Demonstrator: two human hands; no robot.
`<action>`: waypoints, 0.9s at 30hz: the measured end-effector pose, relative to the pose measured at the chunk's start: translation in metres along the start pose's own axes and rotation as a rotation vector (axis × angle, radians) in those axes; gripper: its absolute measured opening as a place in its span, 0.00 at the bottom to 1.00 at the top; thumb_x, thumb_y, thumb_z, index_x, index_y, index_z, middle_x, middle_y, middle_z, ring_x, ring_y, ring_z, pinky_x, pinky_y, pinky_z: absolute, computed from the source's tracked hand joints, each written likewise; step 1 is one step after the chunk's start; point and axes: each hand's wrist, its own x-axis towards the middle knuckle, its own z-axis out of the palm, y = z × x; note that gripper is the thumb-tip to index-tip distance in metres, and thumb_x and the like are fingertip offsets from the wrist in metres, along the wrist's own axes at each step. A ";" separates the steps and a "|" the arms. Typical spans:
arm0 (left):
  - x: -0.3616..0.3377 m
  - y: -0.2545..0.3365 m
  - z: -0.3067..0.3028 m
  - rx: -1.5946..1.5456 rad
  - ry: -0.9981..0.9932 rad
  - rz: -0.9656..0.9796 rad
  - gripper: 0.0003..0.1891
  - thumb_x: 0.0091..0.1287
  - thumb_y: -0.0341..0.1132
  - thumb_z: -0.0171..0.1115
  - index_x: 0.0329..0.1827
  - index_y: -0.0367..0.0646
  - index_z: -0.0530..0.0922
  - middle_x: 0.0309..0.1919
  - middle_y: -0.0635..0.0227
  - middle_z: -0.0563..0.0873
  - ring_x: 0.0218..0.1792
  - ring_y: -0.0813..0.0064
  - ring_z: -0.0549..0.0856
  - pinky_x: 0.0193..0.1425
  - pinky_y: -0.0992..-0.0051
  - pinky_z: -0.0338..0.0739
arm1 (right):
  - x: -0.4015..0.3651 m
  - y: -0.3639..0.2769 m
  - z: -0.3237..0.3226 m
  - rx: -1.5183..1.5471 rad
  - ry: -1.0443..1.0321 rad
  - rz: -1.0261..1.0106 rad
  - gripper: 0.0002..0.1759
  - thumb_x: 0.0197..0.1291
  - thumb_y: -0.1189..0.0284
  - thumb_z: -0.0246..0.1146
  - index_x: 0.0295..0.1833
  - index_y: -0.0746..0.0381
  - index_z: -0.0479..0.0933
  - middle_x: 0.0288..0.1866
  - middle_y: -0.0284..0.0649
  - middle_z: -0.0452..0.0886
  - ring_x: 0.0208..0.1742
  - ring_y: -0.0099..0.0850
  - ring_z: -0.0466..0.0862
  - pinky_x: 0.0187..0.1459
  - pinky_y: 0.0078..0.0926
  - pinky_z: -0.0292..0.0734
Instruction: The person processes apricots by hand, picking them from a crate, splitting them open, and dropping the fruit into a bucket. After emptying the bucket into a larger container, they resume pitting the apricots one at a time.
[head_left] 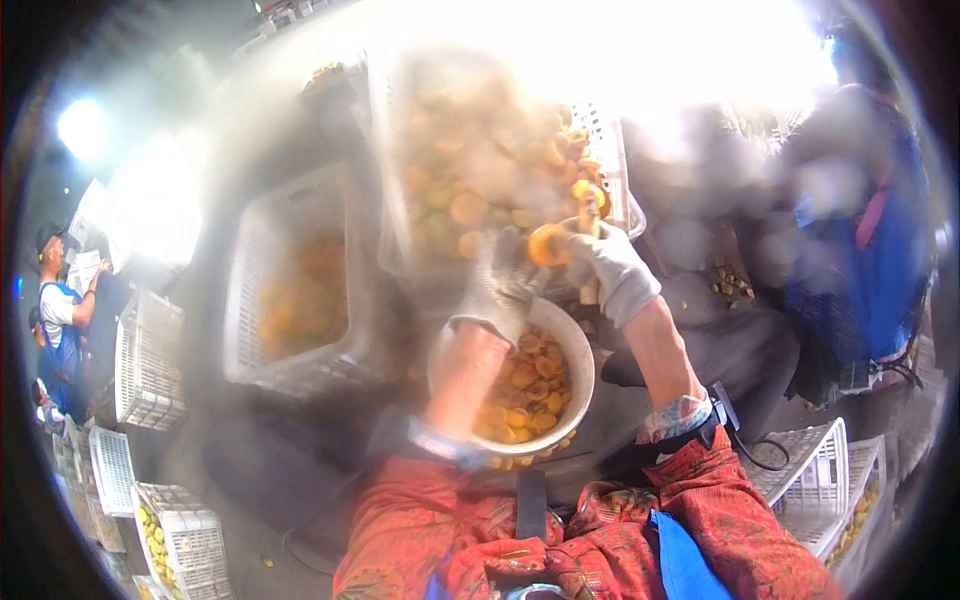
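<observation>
Both my hands wear pale gloves and are raised over the far rim of a white bucket that holds orange fruit halves, which look like apricots or small peaches. My right hand is closed around a tan, stick-like tool that shows above and below the fingers. A round orange fruit piece sits at its fingertips, between the two hands. My left hand is beside the fruit with its fingers curled in. Blur hides what, if anything, it grips.
A large white crate of orange and greenish fruit stands just beyond my hands. Another crate with fruit is to the left. Stacked crates and a person are far left. A blue-clad person is at right, near more crates.
</observation>
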 end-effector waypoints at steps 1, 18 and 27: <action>0.004 0.000 -0.001 0.000 0.011 0.009 0.15 0.71 0.47 0.55 0.51 0.48 0.78 0.48 0.61 0.83 0.49 0.62 0.83 0.53 0.55 0.79 | -0.007 -0.007 0.011 -0.022 -0.083 0.097 0.11 0.55 0.73 0.69 0.42 0.64 0.78 0.28 0.33 0.78 0.22 0.20 0.75 0.23 0.19 0.71; -0.039 0.055 0.035 0.296 -0.163 0.406 0.18 0.72 0.48 0.53 0.42 0.41 0.78 0.37 0.62 0.85 0.37 0.66 0.85 0.48 0.64 0.83 | -0.058 -0.001 0.049 -0.916 -0.109 -0.619 0.13 0.52 0.79 0.64 0.44 0.63 0.72 0.34 0.52 0.80 0.39 0.52 0.80 0.38 0.39 0.75; -0.051 0.057 0.039 0.429 -0.140 0.524 0.19 0.72 0.48 0.52 0.44 0.39 0.78 0.37 0.62 0.85 0.37 0.68 0.85 0.46 0.68 0.83 | -0.067 -0.004 0.069 -0.726 0.075 -0.719 0.19 0.53 0.80 0.64 0.51 0.61 0.72 0.42 0.49 0.80 0.42 0.51 0.81 0.42 0.36 0.77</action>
